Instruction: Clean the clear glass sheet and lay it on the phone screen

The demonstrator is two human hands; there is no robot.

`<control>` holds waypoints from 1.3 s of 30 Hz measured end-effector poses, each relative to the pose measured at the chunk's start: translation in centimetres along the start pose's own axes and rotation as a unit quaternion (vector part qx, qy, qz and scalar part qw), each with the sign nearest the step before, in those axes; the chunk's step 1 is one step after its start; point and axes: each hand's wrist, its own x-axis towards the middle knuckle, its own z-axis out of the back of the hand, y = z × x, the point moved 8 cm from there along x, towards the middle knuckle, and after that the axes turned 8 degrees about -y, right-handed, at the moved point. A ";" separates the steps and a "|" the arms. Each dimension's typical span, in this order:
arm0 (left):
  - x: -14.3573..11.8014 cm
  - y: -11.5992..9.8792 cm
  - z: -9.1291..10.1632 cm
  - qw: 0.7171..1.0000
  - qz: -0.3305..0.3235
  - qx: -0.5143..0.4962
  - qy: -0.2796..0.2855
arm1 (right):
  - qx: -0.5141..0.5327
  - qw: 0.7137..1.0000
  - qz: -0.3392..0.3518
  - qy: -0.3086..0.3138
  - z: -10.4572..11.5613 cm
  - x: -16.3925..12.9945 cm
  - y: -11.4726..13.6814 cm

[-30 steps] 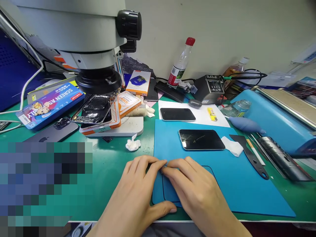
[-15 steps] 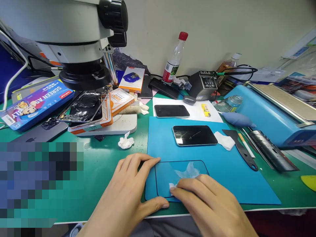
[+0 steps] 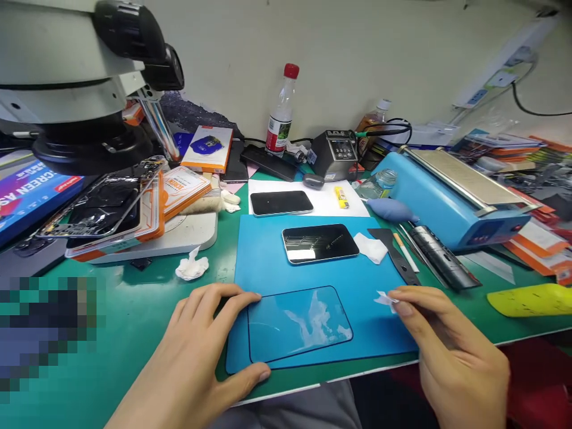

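A thin glass screen panel (image 3: 298, 325) with a black border lies flat on the blue mat (image 3: 268, 262) near the table's front edge. My left hand (image 3: 203, 351) rests on its left end, fingers along the top corner and thumb at the bottom corner. My right hand (image 3: 451, 351) is off to the panel's right, pinching a small white tab (image 3: 385, 299) of clear film between thumb and forefinger. Cloudy smears show on the panel's surface. A black phone (image 3: 319, 243) lies farther back on the mat.
A microscope (image 3: 80, 77) looms at the upper left over an opened phone frame (image 3: 102, 199). Another phone (image 3: 280, 202), a bottle (image 3: 280, 116), a soldering station (image 3: 336, 154), a blue laminating machine (image 3: 451, 199), a spudger (image 3: 395, 253) and a yellow tool (image 3: 531, 300) surround the mat.
My right hand has moved from the panel's upper left corner across to its right, carrying the film tab away. The view has swung right. My left hand has stayed on the panel.
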 end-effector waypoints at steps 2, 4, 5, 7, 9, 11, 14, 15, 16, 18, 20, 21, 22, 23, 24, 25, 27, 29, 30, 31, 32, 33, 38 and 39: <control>0.4 -0.4 0.0 1.000 0.007 0.005 0.008 | 0.020 0.998 -0.060 -0.025 -0.4 -0.3 -1.1; 0.9 -0.8 -0.1 1.000 0.015 0.011 0.020 | 0.020 0.994 -0.101 -0.044 -0.4 -0.4 -2.0; 1.2 -1.0 0.0 0.999 0.022 0.015 0.026 | 0.017 0.992 -0.117 -0.053 -0.3 -0.4 -2.4; 1.8 -1.1 0.0 0.998 0.037 0.016 0.039 | 0.013 0.989 -0.140 -0.056 -0.1 -0.5 -3.2; 2.3 -1.1 0.0 0.997 0.047 0.013 0.058 | 0.006 0.988 -0.149 -0.046 0.0 -0.5 -3.7; 2.6 -1.2 -0.1 0.996 0.051 0.013 0.075 | -0.008 0.988 -0.151 -0.031 0.0 -0.6 -4.0; 2.7 -1.1 0.0 0.995 0.047 0.028 0.087 | -0.036 0.989 -0.141 -0.019 0.0 -0.8 -4.1; 2.6 -1.0 0.0 0.995 0.042 0.033 0.089 | -0.044 0.989 -0.138 -0.019 0.0 -0.8 -4.1; 2.5 -1.1 0.0 0.994 0.035 0.037 0.093 | -0.051 0.990 -0.133 -0.021 0.0 -0.8 -4.0; 2.3 -1.2 -0.1 0.994 0.022 0.044 0.100 | -0.061 0.991 -0.120 -0.021 -0.1 -0.7 -3.8; 2.2 -1.4 0.0 0.993 0.019 0.053 0.104 | -0.070 0.993 -0.095 -0.015 -0.3 -0.4 -3.3; 2.3 -1.5 0.0 0.992 0.020 0.056 0.107 | -0.074 0.994 -0.078 -0.009 -0.5 -0.3 -3.0; 2.4 -1.7 0.0 0.992 0.020 0.058 0.111 | -0.077 0.995 -0.059 -0.003 -0.7 -0.2 -2.6; 2.5 -2.0 0.0 0.991 0.021 0.058 0.116 | -0.080 0.996 -0.041 0.002 -0.8 -0.1 -2.3; 2.6 -2.3 0.0 0.990 0.020 0.058 0.123 | -0.083 0.996 -0.024 0.007 -1.0 -0.1 -2.0; 2.7 -2.6 -0.1 0.989 0.020 0.060 0.130 | -0.087 0.996 -0.010 0.011 -1.1 -0.1 -1.7; 2.9 -3.2 -0.1 0.987 0.014 0.068 0.142 | -0.099 0.995 0.008 0.017 -1.3 -0.1 -1.5; 3.0 -3.6 -0.2 0.986 0.005 0.078 0.144 | -0.115 0.993 0.018 0.021 -1.4 -0.1 -1.4; 3.0 -3.8 -0.2 0.987 -0.002 0.081 0.141 | -0.123 0.992 0.021 0.022 -1.5 -0.1 -1.3; 2.9 -3.9 -0.2 0.987 -0.012 0.082 0.136 | -0.130 0.991 0.022 0.021 -1.5 -0.1 -1.3; 2.8 -4.1 -0.2 0.988 -0.022 0.081 0.131 | -0.133 0.991 0.022 0.021 -1.5 0.0 -1.3; 2.7 -4.2 -0.3 0.988 -0.032 0.079 0.126 | -0.135 0.990 0.022 0.022 -1.5 0.0 -1.3; 2.0 -3.3 -0.2 0.991 -0.039 0.052 0.116 | -0.143 0.989 0.034 0.023 -1.7 0.1 -1.1; 1.8 -3.0 -0.2 0.992 -0.038 0.053 0.111 | -0.146 0.988 0.035 0.022 -1.7 0.1 -1.1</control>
